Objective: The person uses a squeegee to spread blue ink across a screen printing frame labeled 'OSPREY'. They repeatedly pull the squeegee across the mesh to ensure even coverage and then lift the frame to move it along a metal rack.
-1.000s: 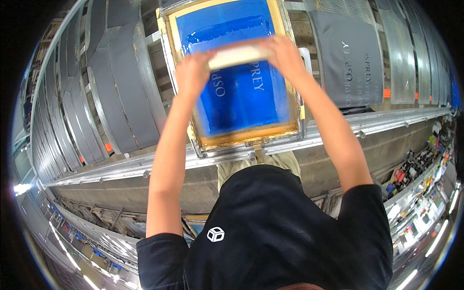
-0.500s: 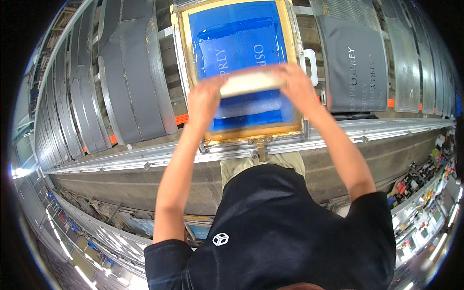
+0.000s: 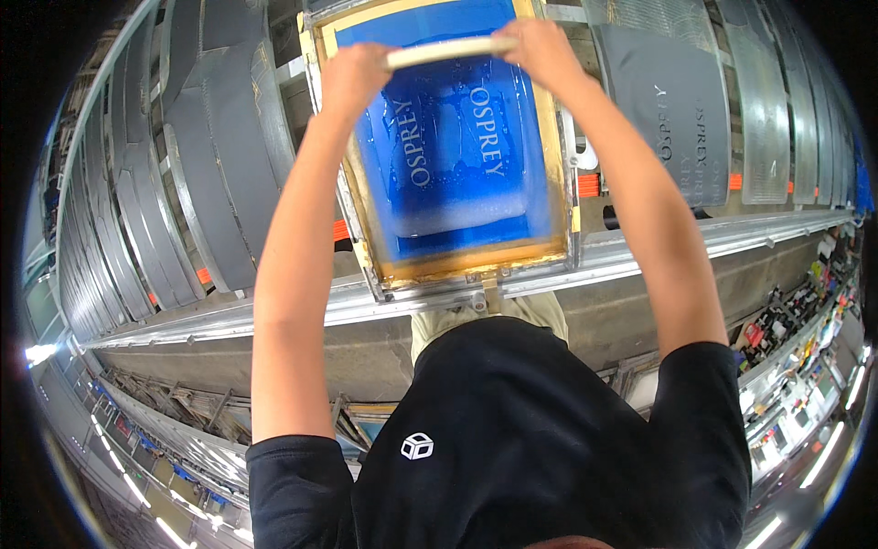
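Both of my hands grip a pale squeegee (image 3: 448,51) at its two ends, near the far end of a screen-printing frame. My left hand (image 3: 357,75) is closed round its left end, and my right hand (image 3: 547,50) round its right end. Under the squeegee lies the blue screen mesh (image 3: 448,197), wet and glossy, with two columns of pale lettering. A tape-edged, stained screen frame (image 3: 560,137) borders the mesh. Motion blurs the squeegee slightly, and its blade edge is hard to make out.
Dark grey sheets (image 3: 215,137) lie on the long table to the left. A lettered grey sheet (image 3: 658,91) and more panels lie to the right. A metal rail (image 3: 695,240) runs along the near edge. A metal bracket (image 3: 492,297) joins the frame's near side.
My hands have pushed the squeegee away from me, from the middle of the mesh toward its far end. The lettering it covered now shows fully.
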Demonstrator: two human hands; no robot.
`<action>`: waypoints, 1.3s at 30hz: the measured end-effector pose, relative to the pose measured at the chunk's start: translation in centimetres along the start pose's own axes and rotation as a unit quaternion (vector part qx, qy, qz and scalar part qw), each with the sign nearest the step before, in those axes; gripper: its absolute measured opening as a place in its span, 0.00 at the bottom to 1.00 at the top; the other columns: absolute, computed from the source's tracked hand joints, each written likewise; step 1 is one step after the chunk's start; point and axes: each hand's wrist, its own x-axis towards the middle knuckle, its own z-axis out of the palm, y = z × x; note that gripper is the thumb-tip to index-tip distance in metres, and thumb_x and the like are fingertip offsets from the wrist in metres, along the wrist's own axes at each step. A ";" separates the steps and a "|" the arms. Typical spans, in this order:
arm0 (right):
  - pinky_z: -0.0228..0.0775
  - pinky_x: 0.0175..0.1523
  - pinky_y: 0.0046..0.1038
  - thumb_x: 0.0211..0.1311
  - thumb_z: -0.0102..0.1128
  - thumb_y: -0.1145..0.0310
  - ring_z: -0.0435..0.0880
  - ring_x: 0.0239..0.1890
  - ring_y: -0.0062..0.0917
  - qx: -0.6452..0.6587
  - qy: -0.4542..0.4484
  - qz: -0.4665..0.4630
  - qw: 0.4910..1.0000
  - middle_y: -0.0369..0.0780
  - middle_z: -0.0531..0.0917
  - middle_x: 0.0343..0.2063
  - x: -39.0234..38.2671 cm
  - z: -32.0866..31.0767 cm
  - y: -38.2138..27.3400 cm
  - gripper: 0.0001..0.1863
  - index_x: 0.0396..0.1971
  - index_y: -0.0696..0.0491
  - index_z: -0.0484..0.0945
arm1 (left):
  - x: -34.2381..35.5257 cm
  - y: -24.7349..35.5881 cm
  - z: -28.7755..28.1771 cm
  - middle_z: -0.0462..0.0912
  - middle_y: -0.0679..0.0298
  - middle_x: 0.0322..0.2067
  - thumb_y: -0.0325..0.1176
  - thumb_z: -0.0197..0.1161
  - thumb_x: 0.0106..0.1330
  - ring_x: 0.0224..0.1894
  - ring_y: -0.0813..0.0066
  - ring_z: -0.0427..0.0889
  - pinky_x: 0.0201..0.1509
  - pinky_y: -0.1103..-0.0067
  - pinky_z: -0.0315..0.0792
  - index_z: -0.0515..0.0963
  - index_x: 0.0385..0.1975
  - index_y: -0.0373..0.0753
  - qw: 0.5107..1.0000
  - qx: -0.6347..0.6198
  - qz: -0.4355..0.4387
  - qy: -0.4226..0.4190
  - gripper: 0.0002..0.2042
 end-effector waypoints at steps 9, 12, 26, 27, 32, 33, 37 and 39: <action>0.76 0.57 0.37 0.41 0.69 0.81 0.79 0.54 0.39 0.060 0.009 -0.012 0.998 0.41 0.82 0.46 -25.2 3.8 -6.9 0.25 0.46 0.54 0.84 | -23.8 9.1 2.3 0.88 0.67 0.44 0.21 0.63 0.56 0.47 0.66 0.86 0.45 0.68 0.77 0.87 0.41 0.49 0.998 -0.046 0.007 0.046 0.16; 0.76 0.58 0.37 0.41 0.68 0.81 0.78 0.54 0.38 0.060 -0.021 -0.009 0.998 0.41 0.81 0.49 -27.9 3.2 -8.1 0.27 0.48 0.55 0.82 | -26.8 10.2 1.9 0.88 0.67 0.45 0.21 0.63 0.55 0.48 0.66 0.86 0.47 0.67 0.78 0.87 0.42 0.47 0.996 -0.075 0.008 0.056 0.16; 0.78 0.46 0.41 0.46 0.68 0.72 0.86 0.39 0.46 0.030 0.037 -0.040 0.998 0.52 0.86 0.32 2.8 -1.6 -0.2 0.12 0.34 0.54 0.88 | 2.9 -2.0 -0.7 0.88 0.58 0.33 0.42 0.71 0.58 0.35 0.53 0.87 0.44 0.64 0.81 0.85 0.50 0.58 1.000 -0.006 -0.015 0.001 0.18; 0.78 0.46 0.41 0.46 0.68 0.72 0.86 0.38 0.46 0.018 0.038 -0.041 0.998 0.53 0.86 0.32 3.2 -1.6 -0.1 0.12 0.34 0.54 0.88 | 3.6 -2.3 -0.4 0.88 0.57 0.32 0.42 0.72 0.58 0.35 0.53 0.87 0.44 0.64 0.81 0.86 0.50 0.58 1.000 -0.001 -0.027 -0.011 0.18; 0.79 0.44 0.41 0.47 0.69 0.70 0.86 0.39 0.46 0.042 0.046 -0.012 0.998 0.53 0.85 0.32 -1.4 0.7 0.1 0.12 0.34 0.55 0.87 | -0.7 -1.0 1.4 0.88 0.58 0.36 0.36 0.67 0.59 0.36 0.54 0.86 0.43 0.64 0.81 0.86 0.49 0.56 1.000 0.024 -0.001 0.006 0.17; 0.79 0.44 0.41 0.47 0.69 0.70 0.86 0.39 0.46 0.022 0.064 -0.024 0.997 0.53 0.85 0.31 -3.0 1.1 -0.2 0.12 0.34 0.56 0.86 | -3.0 0.0 1.7 0.87 0.59 0.36 0.34 0.65 0.59 0.37 0.54 0.86 0.42 0.64 0.81 0.86 0.49 0.56 1.000 0.009 0.006 0.003 0.17; 0.75 0.55 0.40 0.49 0.66 0.77 0.80 0.50 0.41 0.013 0.048 -0.057 0.997 0.43 0.84 0.41 -16.4 3.1 -3.0 0.17 0.42 0.51 0.84 | -14.7 5.4 1.9 0.87 0.63 0.39 0.28 0.62 0.59 0.37 0.58 0.86 0.39 0.63 0.80 0.87 0.46 0.54 0.999 -0.032 0.008 -0.002 0.17; 0.74 0.56 0.40 0.48 0.65 0.80 0.79 0.51 0.41 0.032 0.022 -0.012 0.999 0.43 0.83 0.44 -23.3 3.9 -5.2 0.19 0.44 0.52 0.84 | -20.8 8.6 1.9 0.88 0.65 0.40 0.25 0.62 0.58 0.39 0.63 0.86 0.40 0.65 0.79 0.87 0.43 0.51 0.998 -0.058 0.013 0.016 0.16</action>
